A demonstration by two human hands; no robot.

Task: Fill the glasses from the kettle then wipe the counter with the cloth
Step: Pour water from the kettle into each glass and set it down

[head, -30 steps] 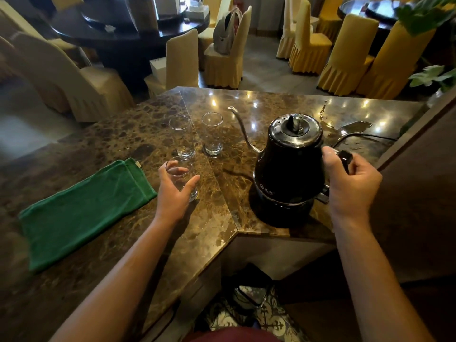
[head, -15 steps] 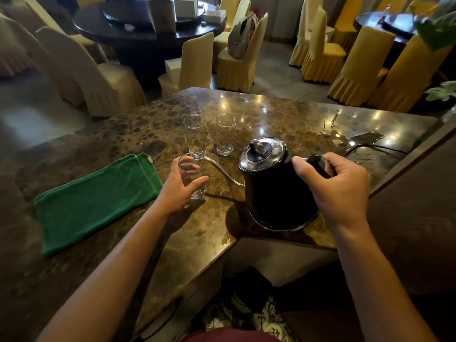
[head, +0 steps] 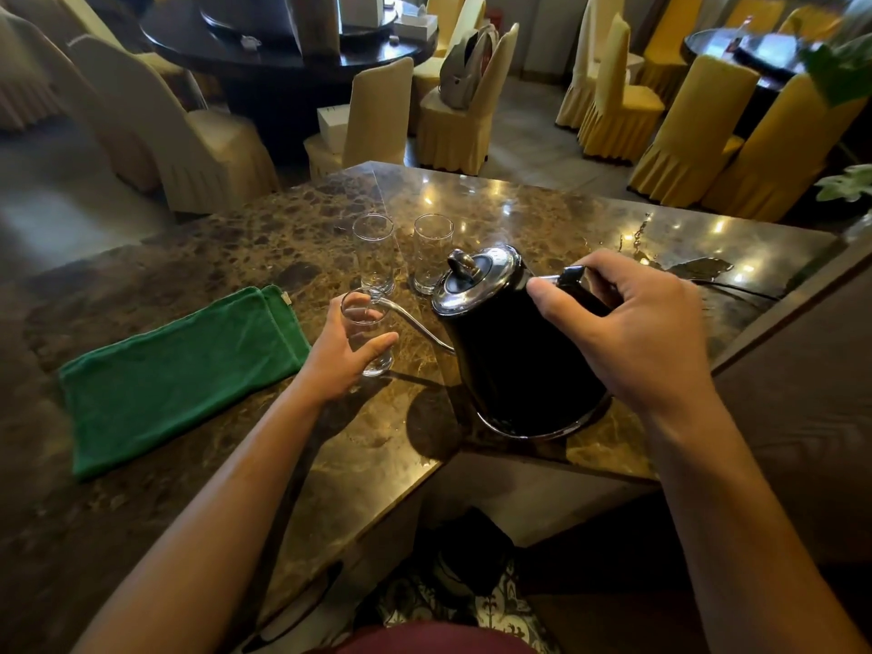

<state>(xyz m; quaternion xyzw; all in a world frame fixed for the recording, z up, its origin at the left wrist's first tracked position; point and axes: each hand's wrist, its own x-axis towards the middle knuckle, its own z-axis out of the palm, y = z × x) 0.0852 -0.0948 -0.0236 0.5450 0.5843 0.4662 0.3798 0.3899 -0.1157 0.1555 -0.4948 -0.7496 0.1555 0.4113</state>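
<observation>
While the left hand wraps the nearest glass to steady it on the marble counter, the right hand clasps the handle of the black gooseneck kettle, tipping it so the spout reaches the rim just above the left fingers. Two more glasses wait beyond that grip; the green cloth lies folded outside the left wrist. Half a second ago the kettle leaned less; a second ago it stood upright.

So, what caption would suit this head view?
Right hand tips black kettle toward glass held by left hand.
</observation>
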